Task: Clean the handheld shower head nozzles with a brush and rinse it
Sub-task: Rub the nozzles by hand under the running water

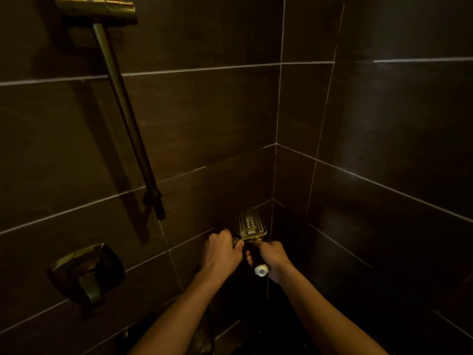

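Note:
The handheld shower head point(252, 224) is a rectangular gold plate with rows of nozzles facing up toward me, held low in the tiled corner. My left hand point(222, 250) is closed around its handle just left of the plate. My right hand point(273, 257) grips a dark, slim brush point(261, 270) whose white round end points toward me. The far end of the brush meets the near edge of the nozzle plate, and its bristles are hidden by my fingers. The light is dim.
A metal slide rail point(128, 119) runs down the left wall from a bracket point(97, 8) at the top. A square mixer valve with a lever point(87, 270) sits low on the left. Dark tiled walls meet in a corner point(276, 149) behind the hands.

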### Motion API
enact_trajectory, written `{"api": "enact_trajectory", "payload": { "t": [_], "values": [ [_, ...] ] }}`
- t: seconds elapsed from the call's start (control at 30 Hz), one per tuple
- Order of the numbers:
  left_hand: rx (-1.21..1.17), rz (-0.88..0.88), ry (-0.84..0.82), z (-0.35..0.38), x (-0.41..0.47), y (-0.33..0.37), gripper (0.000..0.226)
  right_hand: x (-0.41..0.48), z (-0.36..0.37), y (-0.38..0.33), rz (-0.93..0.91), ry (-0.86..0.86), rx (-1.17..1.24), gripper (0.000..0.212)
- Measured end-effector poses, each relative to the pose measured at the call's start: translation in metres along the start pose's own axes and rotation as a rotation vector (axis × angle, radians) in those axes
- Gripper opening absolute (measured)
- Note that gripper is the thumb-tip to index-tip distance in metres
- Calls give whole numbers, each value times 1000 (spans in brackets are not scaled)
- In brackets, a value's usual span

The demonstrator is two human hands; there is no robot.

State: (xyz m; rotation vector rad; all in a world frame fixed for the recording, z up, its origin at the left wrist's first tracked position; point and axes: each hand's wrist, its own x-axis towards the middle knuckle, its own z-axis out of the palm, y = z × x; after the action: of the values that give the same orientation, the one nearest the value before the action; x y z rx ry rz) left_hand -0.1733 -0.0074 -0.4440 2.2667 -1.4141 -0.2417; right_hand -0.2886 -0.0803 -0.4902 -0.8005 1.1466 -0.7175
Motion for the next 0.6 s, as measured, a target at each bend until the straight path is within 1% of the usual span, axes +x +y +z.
{"api": "enact_trajectory", "payload": {
  "t": [0.2, 0.33, 0.47, 0.6],
  "values": [
    [2, -2, -5, 4, 1, -5, 25, 1, 1, -1, -26, 21, -8, 22],
    [-75, 13, -10, 4, 11, -2, 24, -2, 2, 2, -18, -7, 8, 18],
    [-143, 15, -25, 5, 17, 9, 24, -6, 4, 5, -30, -48, -23, 23],
    [-75, -41, 9, 4, 20, 1, 25, -8, 11, 4, -40, -43, -52, 22]
  ]
}}
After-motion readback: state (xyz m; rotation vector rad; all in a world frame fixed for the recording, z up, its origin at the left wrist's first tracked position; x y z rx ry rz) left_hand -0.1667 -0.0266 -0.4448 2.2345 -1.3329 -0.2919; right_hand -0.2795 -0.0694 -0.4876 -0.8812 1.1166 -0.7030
